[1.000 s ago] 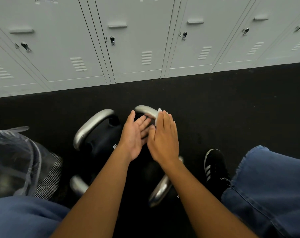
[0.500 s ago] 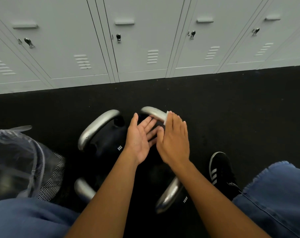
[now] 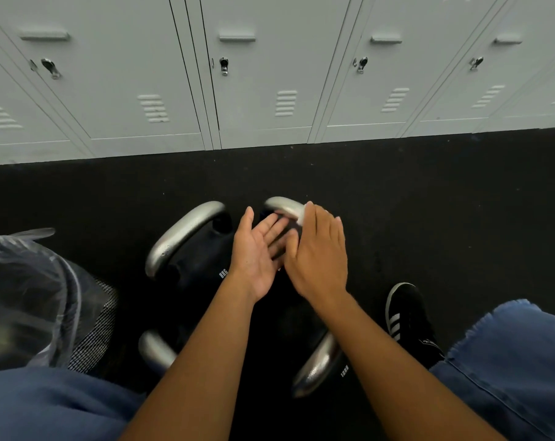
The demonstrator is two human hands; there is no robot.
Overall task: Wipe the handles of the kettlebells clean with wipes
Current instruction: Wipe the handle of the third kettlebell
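four kettlebells on the black floor mat [image 3: 428,202], steel handles up, in front of grey lockers [image 3: 269,74]. hands sit over the far right kettlebell handle [image 3: 282,205].

right hand [image 3: 320,256]: fingers straight, laid over the handle, a white wipe [image 3: 305,211] just showing under the fingertips. cannot tell how much wipe is under the palm.

left hand [image 3: 257,253]: palm up, fingers relaxed, holds nothing, just beside the right hand.

step in hand, by judgement: wiping this handle. best to wrap the wipe round the bar and run its full arc, underside included. far left handle [image 3: 183,233] and the two near handles [image 3: 317,364] presumably follow.

container: mesh bin with clear liner [image 3: 31,297] at left; contents dark, cannot tell.
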